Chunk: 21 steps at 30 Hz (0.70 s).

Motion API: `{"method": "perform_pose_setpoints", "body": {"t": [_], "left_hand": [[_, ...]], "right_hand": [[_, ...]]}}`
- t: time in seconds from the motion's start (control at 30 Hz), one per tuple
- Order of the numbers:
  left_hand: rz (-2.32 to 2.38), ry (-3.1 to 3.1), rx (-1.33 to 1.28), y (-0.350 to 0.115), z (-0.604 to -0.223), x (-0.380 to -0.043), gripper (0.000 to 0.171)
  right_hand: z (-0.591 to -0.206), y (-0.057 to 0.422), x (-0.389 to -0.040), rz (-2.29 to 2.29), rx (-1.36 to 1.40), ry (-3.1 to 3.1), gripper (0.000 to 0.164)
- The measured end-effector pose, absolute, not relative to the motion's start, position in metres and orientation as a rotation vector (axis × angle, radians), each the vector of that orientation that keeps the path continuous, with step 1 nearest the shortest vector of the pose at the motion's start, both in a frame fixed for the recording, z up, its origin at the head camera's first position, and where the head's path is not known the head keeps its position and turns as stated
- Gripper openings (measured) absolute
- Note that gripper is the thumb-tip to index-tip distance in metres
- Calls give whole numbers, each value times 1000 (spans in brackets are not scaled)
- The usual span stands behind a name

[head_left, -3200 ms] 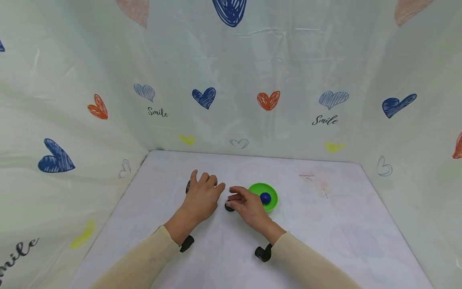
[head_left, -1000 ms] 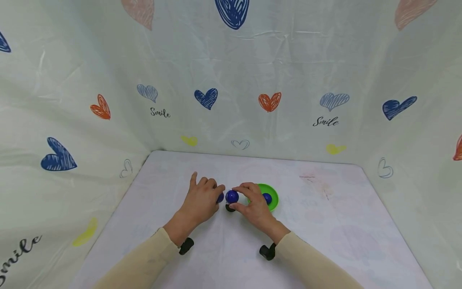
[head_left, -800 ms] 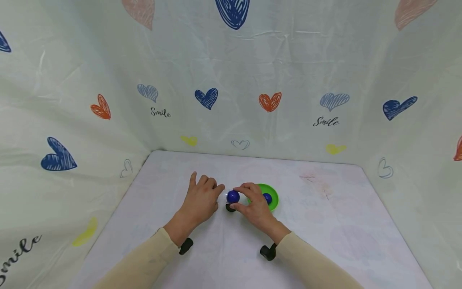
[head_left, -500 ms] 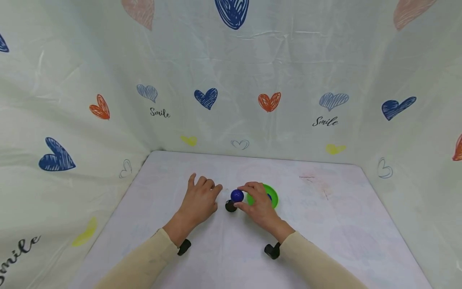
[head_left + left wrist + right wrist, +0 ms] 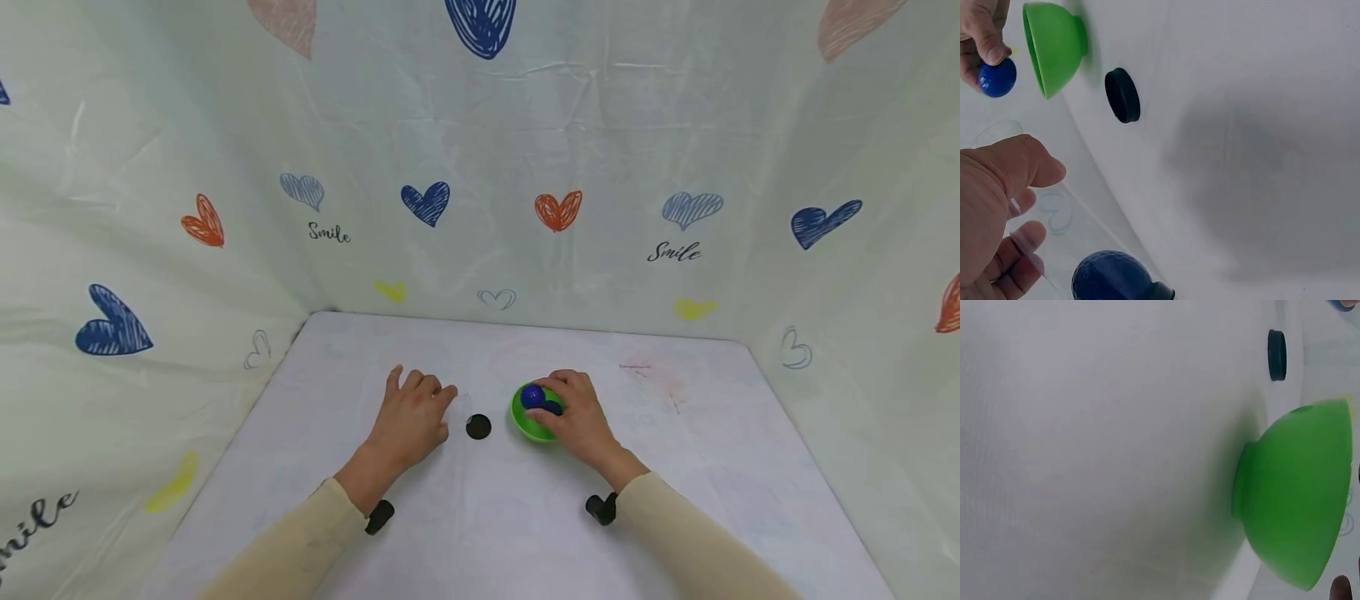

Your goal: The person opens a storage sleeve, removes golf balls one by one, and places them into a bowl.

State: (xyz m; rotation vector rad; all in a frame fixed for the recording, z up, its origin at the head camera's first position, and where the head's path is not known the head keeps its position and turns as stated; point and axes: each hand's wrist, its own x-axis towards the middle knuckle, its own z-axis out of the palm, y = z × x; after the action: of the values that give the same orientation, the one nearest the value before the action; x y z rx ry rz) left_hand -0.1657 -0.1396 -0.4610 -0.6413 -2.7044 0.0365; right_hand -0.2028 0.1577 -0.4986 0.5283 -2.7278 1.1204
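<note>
My right hand (image 5: 583,421) pinches a blue ball (image 5: 532,396) between thumb and fingers over the green bowl (image 5: 527,429). A second blue ball (image 5: 552,407) lies in the bowl, partly behind the thumb. My left hand (image 5: 408,423) grips a see-through container (image 5: 999,129), whose thin clear edge crosses the fingers in the left wrist view. Below that hand in the same view shows a dimpled dark-blue round thing (image 5: 1110,278) with a dark band at its side; the head view hides it. Between the hands, a round black lid (image 5: 478,427) lies on the table.
The pale table (image 5: 480,533) ends at the back against a light curtain (image 5: 615,125) printed with hearts. In the right wrist view the green bowl (image 5: 1300,494) stands upright on its foot, with the dark lid (image 5: 1277,355) beyond it.
My right hand has drawn the blue ball rightward, from the container's mouth to above the bowl. A ball briefly seen at the left fingertips is now out of head view. The lid shows fully.
</note>
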Motion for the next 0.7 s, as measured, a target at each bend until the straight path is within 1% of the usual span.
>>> {"method": "perform_pose_setpoints", "body": {"t": [0.33,0.7], "left_hand": [[36,-2773,-633,-134,-458,-162,48],[38,-2721,-637,-134,-459,-164,44]], "right_hand": [[-517,167,-209,1002,578,-2767,44],[-525,164,-215,903,577,-2837,45]]}}
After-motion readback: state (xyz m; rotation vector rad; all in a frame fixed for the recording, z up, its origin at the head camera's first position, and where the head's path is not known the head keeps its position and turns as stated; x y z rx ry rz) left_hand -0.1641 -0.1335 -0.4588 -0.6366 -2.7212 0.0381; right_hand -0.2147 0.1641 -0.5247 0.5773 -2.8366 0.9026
